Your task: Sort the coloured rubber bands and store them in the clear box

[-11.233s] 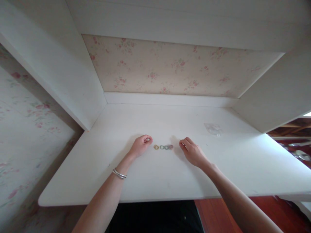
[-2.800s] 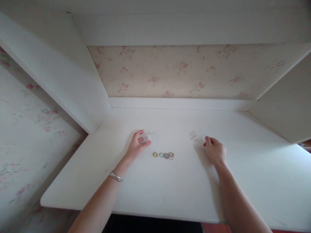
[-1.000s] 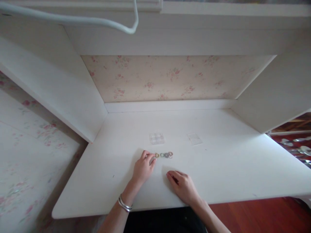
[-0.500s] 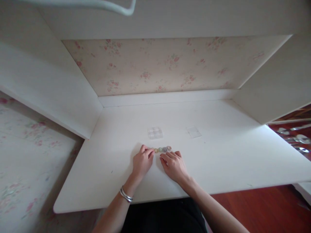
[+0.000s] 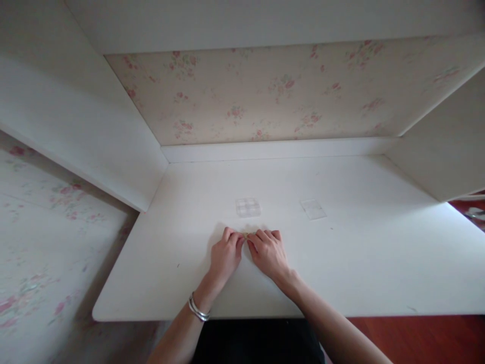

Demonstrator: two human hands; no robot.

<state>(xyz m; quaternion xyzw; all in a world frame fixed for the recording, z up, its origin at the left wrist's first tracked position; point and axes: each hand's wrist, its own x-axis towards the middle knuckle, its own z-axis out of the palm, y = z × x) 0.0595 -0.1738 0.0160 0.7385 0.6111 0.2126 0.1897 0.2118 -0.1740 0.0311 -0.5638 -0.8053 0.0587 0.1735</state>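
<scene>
Matt white painted worktop (image 5: 341,263), smooth all over. A clear plastic compartment box (image 5: 248,207) and its clear lid (image 5: 313,209) sit glossy on it; shiny metal bangles (image 5: 198,309) ring the left wrist.

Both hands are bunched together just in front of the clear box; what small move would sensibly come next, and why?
Probably lift one ring and carry it to the clear compartment box. The left hand and right hand meet fingertip to fingertip over the small rings, mostly hiding them; the box sits open just beyond, its lid apart.

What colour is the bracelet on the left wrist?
Silver, metallic bracelet, shown best in the head view.
</scene>
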